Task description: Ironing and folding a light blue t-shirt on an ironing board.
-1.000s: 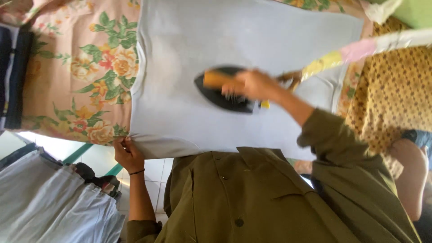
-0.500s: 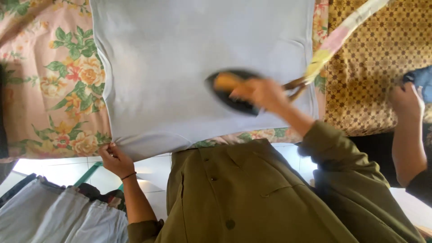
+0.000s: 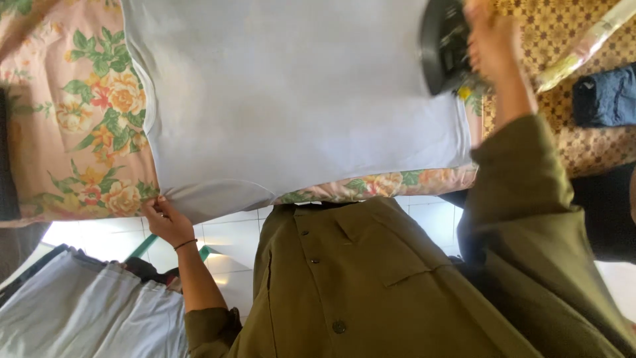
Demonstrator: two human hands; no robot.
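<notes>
Pale grey shirt (image 3: 291,93) lies flat on a floral cover (image 3: 86,119), which is pink w/ green leaves and orange blooms. Shirt is the landmark here; it fills most of the upper view.

Right hand (image 3: 493,50) sits at the shirt's far right edge, near the top, fingers wrapped round the handle of a black iron (image 3: 444,46). That grip is clamped on the iron, whose dark soleplate shows side-on at the cloth's edge. Can't tell if the plate is touching the shirt or just off it. A pale striped cord (image 3: 583,46) runs off to the right of the iron.

Left hand (image 3: 165,219) is at the shirt's lower left corner, fingers pinched together on the hem, where the cloth bunches a little. Thin dark band on that wrist.

Both arms in olive sleeves; olive buttoned jacket (image 3: 371,285) fills the view below the shirt.

Right of the shirt, past the iron: yellow patterned fabric (image 3: 583,132) w/ a folded dark blue garment (image 3: 606,96) lying on it. Below-left of the shirt: white floor tiles (image 3: 232,238), and pale grey cloth (image 3: 79,311) heaped in the corner.
</notes>
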